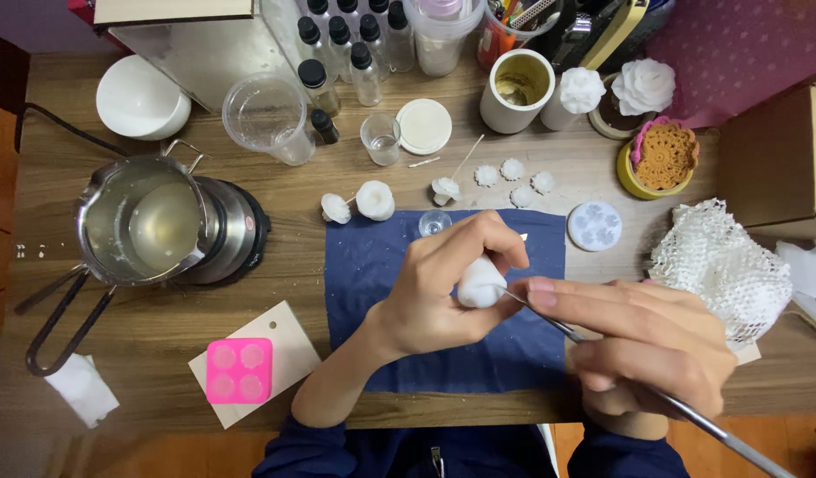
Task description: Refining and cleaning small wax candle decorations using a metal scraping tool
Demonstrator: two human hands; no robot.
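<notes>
A small white wax flower point(480, 283) is held up in the left hand point(443, 292), over a blue cloth point(372, 292) on the table point(160, 327). A thin metal tool point(620, 372) is gripped by the right hand point(647, 341), and its tip is pressed against the flower. A pink mold point(239, 370) is seen near the table's front edge.

Soft, even overhead light fell across the wooden table point(160, 332); shadows stayed faint. Glare touched the steel pot point(142, 221); focus held sharp.
</notes>
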